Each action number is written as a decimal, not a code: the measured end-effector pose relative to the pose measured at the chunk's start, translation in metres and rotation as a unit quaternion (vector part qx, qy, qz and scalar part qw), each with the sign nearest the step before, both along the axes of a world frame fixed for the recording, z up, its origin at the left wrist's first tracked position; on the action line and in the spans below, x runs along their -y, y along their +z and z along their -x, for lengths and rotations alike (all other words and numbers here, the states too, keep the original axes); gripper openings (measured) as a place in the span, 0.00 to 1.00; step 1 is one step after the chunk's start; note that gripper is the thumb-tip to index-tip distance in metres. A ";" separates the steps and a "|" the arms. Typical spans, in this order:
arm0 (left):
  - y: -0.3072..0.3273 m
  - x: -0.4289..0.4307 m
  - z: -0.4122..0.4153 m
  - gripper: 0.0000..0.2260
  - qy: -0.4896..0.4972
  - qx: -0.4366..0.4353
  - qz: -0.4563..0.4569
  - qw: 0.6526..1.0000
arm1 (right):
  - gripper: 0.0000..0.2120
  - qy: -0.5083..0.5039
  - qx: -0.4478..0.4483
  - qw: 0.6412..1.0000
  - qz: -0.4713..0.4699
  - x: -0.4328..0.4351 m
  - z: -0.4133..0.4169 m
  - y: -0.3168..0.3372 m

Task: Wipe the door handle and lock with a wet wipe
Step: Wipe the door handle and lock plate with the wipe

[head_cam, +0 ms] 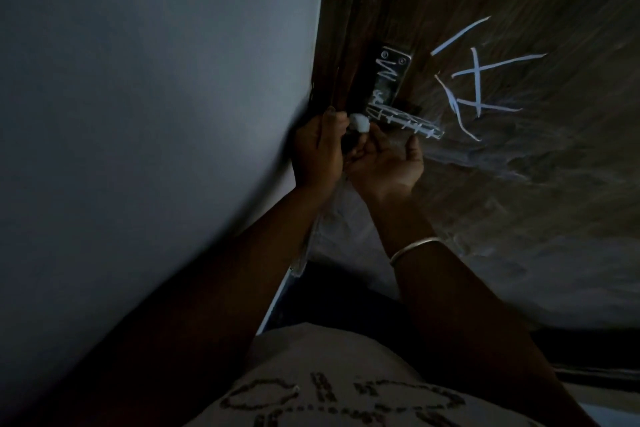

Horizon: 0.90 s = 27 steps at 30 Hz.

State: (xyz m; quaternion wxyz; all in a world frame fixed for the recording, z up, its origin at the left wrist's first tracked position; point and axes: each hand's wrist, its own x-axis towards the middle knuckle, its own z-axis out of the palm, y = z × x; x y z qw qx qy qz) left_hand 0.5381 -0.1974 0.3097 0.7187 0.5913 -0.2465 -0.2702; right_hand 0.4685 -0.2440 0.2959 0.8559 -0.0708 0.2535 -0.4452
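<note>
A metal lever door handle (pixel 412 123) juts right from a dark lock plate (pixel 388 74) on the brown wooden door; both carry white scribbles. A small bunched white wet wipe (pixel 462 122) sits at the handle's left base, pinched between my two hands. My left hand (pixel 317 152) grips at the door edge below the plate, fingers curled toward the wipe. My right hand (pixel 384 159) is cupped under the handle, palm up, its fingertips on the wipe. The lower part of the lock is hidden behind my hands.
A plain grey wall (pixel 156 97) fills the left side, meeting the door frame (pixel 346 28). White chalk-like marks (pixel 478 80) cross the door to the right of the handle. A bangle (pixel 414 248) circles my right wrist. The scene is dim.
</note>
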 end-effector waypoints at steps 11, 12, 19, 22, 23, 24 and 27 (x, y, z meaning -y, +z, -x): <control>-0.002 0.002 -0.002 0.21 0.004 -0.018 -0.007 1.000 | 0.34 -0.027 0.002 1.000 -0.014 0.007 0.012 -0.007; -0.002 0.002 -0.002 0.21 0.003 -0.020 -0.006 1.000 | 0.33 -0.029 0.001 0.999 -0.015 0.007 0.011 -0.007; -0.005 0.002 -0.006 0.16 0.002 0.002 -0.018 1.000 | 0.34 0.011 0.018 1.000 0.002 0.003 -0.013 -0.001; -0.008 0.002 -0.007 0.14 0.003 -0.007 -0.010 1.000 | 0.24 0.000 -0.008 1.000 0.004 0.000 -0.012 -0.006; -0.009 0.002 -0.008 0.14 0.004 -0.008 -0.012 1.000 | 0.20 0.000 -0.019 1.000 0.011 -0.003 -0.011 -0.007; -0.010 0.002 -0.008 0.14 0.004 -0.008 -0.013 1.000 | 0.16 0.002 -0.024 1.000 0.019 -0.006 -0.012 -0.007; -0.011 0.000 -0.007 0.14 -0.003 0.013 -0.009 1.000 | 0.15 0.002 -0.029 0.999 0.042 -0.014 -0.016 -0.002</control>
